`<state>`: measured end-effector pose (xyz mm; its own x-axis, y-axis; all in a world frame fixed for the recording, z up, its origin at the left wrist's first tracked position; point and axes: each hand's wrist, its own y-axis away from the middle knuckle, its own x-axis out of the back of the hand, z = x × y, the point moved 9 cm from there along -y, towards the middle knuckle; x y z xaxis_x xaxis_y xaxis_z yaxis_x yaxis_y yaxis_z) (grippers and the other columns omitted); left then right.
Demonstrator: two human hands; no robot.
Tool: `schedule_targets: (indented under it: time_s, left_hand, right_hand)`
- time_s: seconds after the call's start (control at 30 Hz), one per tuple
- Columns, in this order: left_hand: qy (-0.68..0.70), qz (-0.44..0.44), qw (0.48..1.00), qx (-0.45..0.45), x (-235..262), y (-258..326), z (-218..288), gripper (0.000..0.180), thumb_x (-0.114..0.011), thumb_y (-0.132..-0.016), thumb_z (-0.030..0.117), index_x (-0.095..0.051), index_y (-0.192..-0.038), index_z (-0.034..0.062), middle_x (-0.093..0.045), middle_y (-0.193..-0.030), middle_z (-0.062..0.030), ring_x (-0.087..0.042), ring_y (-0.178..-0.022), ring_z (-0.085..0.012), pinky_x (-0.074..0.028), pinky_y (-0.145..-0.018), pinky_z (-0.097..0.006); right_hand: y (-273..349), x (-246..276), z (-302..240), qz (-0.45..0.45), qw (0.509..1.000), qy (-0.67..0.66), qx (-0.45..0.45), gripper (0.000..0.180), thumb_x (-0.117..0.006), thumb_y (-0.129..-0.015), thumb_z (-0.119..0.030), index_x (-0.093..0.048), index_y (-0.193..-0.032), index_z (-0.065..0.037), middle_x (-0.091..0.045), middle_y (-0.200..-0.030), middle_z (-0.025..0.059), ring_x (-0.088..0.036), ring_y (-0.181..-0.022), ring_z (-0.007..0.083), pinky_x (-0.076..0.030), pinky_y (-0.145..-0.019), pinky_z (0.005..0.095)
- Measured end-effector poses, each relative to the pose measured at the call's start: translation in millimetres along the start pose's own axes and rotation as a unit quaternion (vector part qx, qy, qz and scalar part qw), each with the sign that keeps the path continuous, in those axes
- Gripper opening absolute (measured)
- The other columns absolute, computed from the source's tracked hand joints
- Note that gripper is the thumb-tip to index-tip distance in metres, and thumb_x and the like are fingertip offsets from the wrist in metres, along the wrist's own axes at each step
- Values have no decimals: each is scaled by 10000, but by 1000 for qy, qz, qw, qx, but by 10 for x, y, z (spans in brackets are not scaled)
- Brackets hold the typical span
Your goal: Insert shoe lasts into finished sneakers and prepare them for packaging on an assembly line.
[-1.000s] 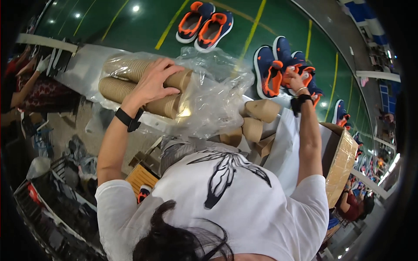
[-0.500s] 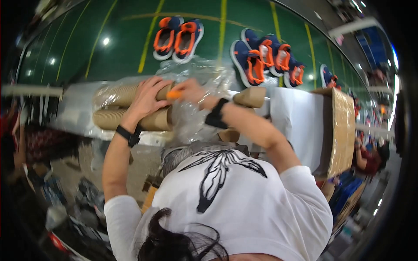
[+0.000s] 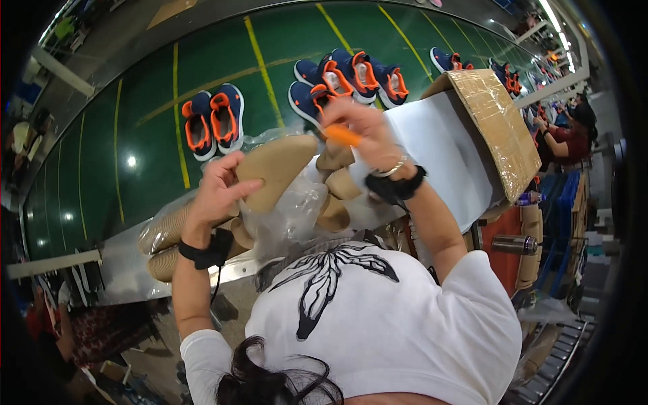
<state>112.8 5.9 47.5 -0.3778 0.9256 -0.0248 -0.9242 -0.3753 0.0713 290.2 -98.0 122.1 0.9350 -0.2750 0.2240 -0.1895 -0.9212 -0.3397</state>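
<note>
My left hand (image 3: 217,192) is closed on a brown moulded shoe insert (image 3: 277,169), rounded and toe-shaped, thumb across its face. My right hand (image 3: 371,138), a little blurred, grips an orange-handled tool (image 3: 342,135); its working end cannot be made out. Below the left wrist lie two stacks of nested brown inserts (image 3: 162,229), partly wrapped in clear plastic. Crumpled clear plastic film (image 3: 283,216) spreads under the raised insert. Several loose inserts (image 3: 335,212) lie between my hands, close to my body.
Beyond my hands runs a green belt (image 3: 148,135) with yellow lines. Navy-and-orange shoes (image 3: 214,121) stand on it in pairs and groups. To the right is an open cardboard box (image 3: 496,128) with white paper (image 3: 439,162). Another person (image 3: 574,135) sits far right.
My left hand has lifted an insert from beside the stacks. My right hand, with the orange tool, has moved right, away from the left hand. The view has turned.
</note>
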Motion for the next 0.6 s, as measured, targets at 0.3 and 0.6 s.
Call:
schedule_targets:
  time_s: [0.3,0.6]
  left_hand:
    - [70,44,996,-36,-960,-720,-34,189,-660,-840,66,-565,-988,-4,-629,-893,-26,-584,-781,-68,-478,-686,-217]
    - [197,116,972,-51,-1800,-1611,-326,191,-660,-849,83,-560,-985,-6,-636,-933,-51,-580,-791,-69,-472,-718,-215]
  right_hand:
    - [1882,2031,1641,32,849,494,-185,252,-682,-764,-163,-485,-902,-87,-525,-831,86,-535,-829,311,-457,-699,411]
    - [1904,2016,1449,128,845,503,-127,134,-650,-766,-107,-546,-835,-57,-529,-861,103,-538,-849,310,-468,-720,393]
